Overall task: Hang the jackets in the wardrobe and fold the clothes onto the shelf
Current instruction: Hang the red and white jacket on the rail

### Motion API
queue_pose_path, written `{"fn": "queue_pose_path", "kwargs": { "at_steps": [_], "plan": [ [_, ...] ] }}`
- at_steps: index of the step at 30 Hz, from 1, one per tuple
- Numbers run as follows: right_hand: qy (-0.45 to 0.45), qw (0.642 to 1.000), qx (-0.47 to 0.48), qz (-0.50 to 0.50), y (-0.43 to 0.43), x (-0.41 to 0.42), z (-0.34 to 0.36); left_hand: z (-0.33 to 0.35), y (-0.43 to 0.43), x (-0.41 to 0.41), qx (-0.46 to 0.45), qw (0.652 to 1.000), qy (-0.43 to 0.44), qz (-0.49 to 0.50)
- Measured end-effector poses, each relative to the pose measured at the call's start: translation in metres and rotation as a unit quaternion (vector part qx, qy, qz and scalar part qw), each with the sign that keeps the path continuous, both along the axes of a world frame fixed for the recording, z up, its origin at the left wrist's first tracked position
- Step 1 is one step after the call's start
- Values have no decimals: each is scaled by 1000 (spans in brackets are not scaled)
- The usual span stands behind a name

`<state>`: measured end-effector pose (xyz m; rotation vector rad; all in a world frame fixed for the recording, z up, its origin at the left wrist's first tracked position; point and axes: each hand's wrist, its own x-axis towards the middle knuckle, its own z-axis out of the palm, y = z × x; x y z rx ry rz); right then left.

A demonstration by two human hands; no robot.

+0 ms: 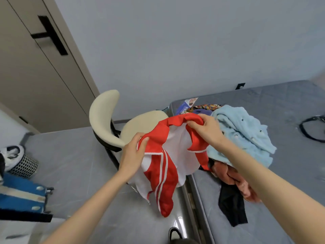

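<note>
A red jacket [163,175] with white stripes and a white lining hangs in the air between my hands, above the bed's edge. My left hand [134,152] grips its left front near the zip. My right hand [205,127] grips the collar on the right side. On the grey bed [290,173] lies a pile of clothes: a light blue fluffy garment [242,134], an orange-pink garment [235,178], a black one [232,205] and a patterned one [205,107]. The wardrobe door [35,67] with a black handle stands shut at the upper left.
A cream chair [109,120] stands on the grey floor between the wardrobe and the bed. A mesh bin [22,166] and a blue bag [21,196] sit at the left edge. A black strap [311,127] lies on the bed's right side.
</note>
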<state>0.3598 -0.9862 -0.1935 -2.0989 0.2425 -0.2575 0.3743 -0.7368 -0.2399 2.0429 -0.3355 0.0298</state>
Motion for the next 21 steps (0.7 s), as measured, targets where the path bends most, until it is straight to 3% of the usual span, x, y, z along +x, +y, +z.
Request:
{"fn": "queue_pose_path", "kwargs": {
  "at_steps": [8, 13, 17, 21],
  "plan": [
    [1, 997, -18, -79, 56, -93, 19, 14, 75, -54, -11, 1000, -2, -23],
    [234, 961, -149, 15, 78, -166, 16, 13, 111, -89, 3, 999, 28, -42],
    [276, 954, -118, 20, 72, -208, 19, 20, 118, -106, 13, 997, 33, -73],
    [285, 944, -164, 25, 61, -219, 10, 35, 114, -107, 8, 998, 19, -54]
  ]
}}
